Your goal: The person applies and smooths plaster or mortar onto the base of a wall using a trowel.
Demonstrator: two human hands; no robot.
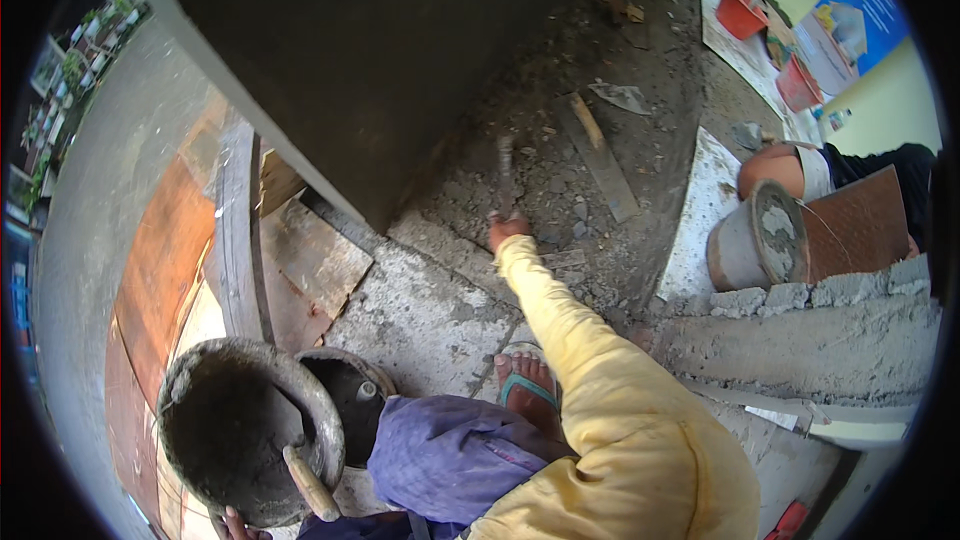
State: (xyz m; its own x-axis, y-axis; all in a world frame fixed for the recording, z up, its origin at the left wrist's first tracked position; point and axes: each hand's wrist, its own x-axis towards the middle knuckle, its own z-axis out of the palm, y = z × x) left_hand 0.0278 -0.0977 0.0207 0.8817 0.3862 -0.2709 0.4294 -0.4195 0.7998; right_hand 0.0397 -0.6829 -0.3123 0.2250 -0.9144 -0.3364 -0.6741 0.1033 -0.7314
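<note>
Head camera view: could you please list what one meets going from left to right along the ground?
Mortar-caked bucket → blue flip-flop foot → right hand with trowel → grey bucket on its side → red pots.

The right hand (508,230) reaches forward over the rubble-strewn floor (560,120), its grip closed on a trowel (506,180) that points away from the person. Left of it stands a wall (350,50). At the lower left the left hand (235,525) touches a mortar-caked pan (245,430), with a wooden handle (312,485) lying in it and a bucket (350,400) just behind. To the right runs a block wall (810,325); beyond it a mortar bucket (755,245) lies tipped on its side.
</note>
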